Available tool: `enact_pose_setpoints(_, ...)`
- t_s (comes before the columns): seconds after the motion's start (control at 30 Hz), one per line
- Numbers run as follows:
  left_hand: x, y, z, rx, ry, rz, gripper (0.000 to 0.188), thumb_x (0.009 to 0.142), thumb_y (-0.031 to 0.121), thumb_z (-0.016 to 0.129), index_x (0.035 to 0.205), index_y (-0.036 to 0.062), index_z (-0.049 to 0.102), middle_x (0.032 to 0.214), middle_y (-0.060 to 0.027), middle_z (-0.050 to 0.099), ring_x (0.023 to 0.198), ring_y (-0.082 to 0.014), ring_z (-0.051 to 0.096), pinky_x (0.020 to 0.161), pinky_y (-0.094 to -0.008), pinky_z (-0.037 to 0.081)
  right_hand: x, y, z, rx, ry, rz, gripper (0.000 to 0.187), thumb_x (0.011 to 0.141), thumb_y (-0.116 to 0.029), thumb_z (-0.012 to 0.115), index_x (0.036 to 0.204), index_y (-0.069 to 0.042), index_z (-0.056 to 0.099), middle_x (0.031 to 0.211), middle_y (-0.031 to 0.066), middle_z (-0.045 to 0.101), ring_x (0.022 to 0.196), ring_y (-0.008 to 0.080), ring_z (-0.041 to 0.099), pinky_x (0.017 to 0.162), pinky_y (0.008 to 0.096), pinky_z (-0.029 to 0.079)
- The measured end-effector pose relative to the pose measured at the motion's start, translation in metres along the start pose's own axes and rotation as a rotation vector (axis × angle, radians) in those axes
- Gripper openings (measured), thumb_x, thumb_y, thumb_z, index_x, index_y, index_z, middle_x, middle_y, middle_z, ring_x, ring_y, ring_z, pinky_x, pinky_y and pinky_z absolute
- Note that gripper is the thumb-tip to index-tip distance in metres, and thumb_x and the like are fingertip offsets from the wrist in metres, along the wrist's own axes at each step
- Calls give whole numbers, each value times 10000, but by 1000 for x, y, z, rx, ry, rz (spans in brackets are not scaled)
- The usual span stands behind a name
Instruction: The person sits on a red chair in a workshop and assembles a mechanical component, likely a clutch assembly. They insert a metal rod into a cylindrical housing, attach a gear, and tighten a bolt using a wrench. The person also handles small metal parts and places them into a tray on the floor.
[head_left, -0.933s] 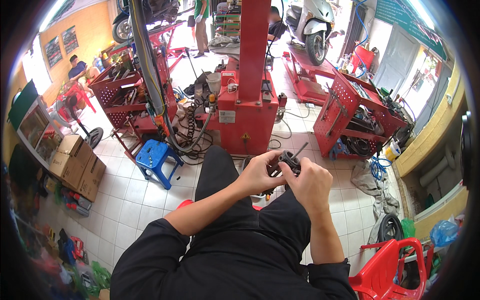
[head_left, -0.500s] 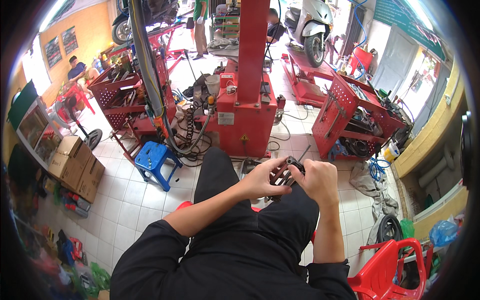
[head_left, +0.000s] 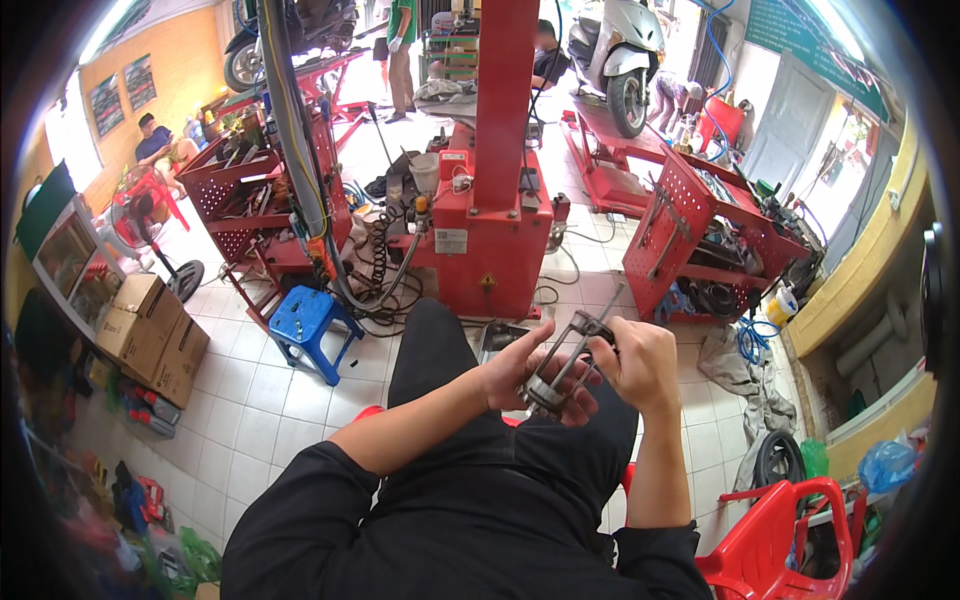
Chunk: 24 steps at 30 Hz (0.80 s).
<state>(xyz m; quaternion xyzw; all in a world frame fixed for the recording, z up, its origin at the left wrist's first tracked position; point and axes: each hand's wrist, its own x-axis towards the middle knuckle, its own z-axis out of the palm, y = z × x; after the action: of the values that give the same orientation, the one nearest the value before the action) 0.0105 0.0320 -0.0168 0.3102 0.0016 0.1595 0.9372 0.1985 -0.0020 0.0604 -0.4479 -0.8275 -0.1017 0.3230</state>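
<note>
Above my lap is a metal frame of long thin rods [head_left: 565,355], with a dark crosspiece at the upper end and a round, shiny ring-like part [head_left: 543,392] at the lower end. It looks like a puller, though its exact kind is unclear. My right hand [head_left: 640,362] is closed on the crosspiece, thumb pressed against it. A thin rod sticks up beyond that grip. My left hand [head_left: 515,370] is open around the lower half, its thumb raised and its fingers spread behind the rods. The lower end lies against or just over the left palm; contact is partly hidden.
Ahead stands a red lift post on its base [head_left: 490,255], with hoses and cables on the floor. A blue stool [head_left: 305,320] is to the left, near cardboard boxes [head_left: 150,335]. Red tool carts [head_left: 675,235] flank the post. At lower right is a red chair [head_left: 775,540].
My left fingers and thumb have spread from their grip around the rods. The metal frame shows more openly, its lower end tilted down toward my left palm. My right hand keeps hold.
</note>
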Motion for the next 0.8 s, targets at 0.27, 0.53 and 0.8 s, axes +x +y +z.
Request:
enact_pose_setpoints(0.27, 4, -2, 6, 236, 278, 197, 780, 850, 735, 159, 1000, 71, 540, 741, -126, 591, 643, -257, 611, 622, -359, 499, 2, -13, -2, 141, -136, 118, 292, 860, -320, 518, 841, -29, 515, 589, 157, 530, 606, 369, 562, 566, 419, 428)
enact_pose_setpoints(0.53, 7, 0, 11, 369, 523, 349, 780, 891, 676, 98, 1067, 37, 509, 756, -95, 587, 663, -205, 594, 665, -324, 484, -6, -9, 2, 392, -84, 315, 193, 855, -89, 496, 1025, -6, 464, 860, 200, 573, 778, 381, 580, 731, 398, 439)
enact_pose_setpoints(0.8, 8, -2, 10, 316, 603, 361, 740, 917, 631, 84, 1060, 52, 521, 758, -96, 603, 656, -209, 613, 681, -336, 508, 4, -36, -18, 482, 13, 230, 107, 819, 2, 573, 926, 12, 575, 866, 121, 595, 673, 215, 578, 583, 293, 453)
